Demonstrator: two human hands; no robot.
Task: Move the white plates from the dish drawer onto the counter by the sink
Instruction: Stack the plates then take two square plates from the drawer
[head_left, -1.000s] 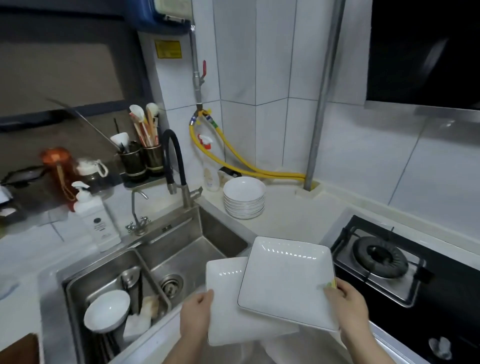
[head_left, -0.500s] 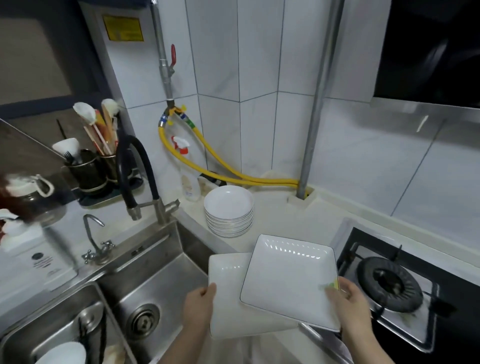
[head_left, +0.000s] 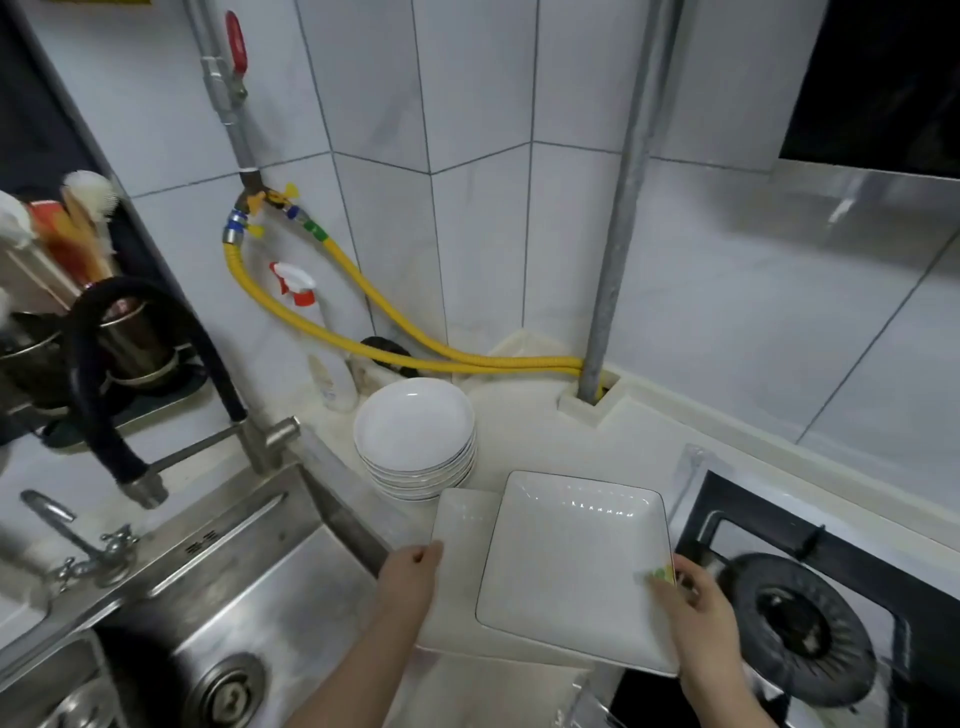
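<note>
I hold two white square plates over the pale counter (head_left: 524, 421) between the sink and the stove. My left hand (head_left: 410, 582) grips the left edge of the lower square plate (head_left: 460, 525). My right hand (head_left: 701, 608) grips the right edge of the upper square plate (head_left: 571, 561), which has a thin dark rim and overlaps the lower one. A stack of several round white plates (head_left: 415, 431) stands on the counter just behind them. The dish drawer is out of view.
A steel sink (head_left: 249, 587) lies to the left, with a black hose faucet (head_left: 119, 374). A gas burner (head_left: 800, 634) sits at the right. A spray bottle (head_left: 317, 343), yellow hoses (head_left: 415, 343) and a grey pipe (head_left: 618, 234) line the tiled wall. Utensil cups (head_left: 130, 338) stand far left.
Both hands have carried the two square plates forward, closer to the stack of round plates. The view has swung right and nearer to the counter.
</note>
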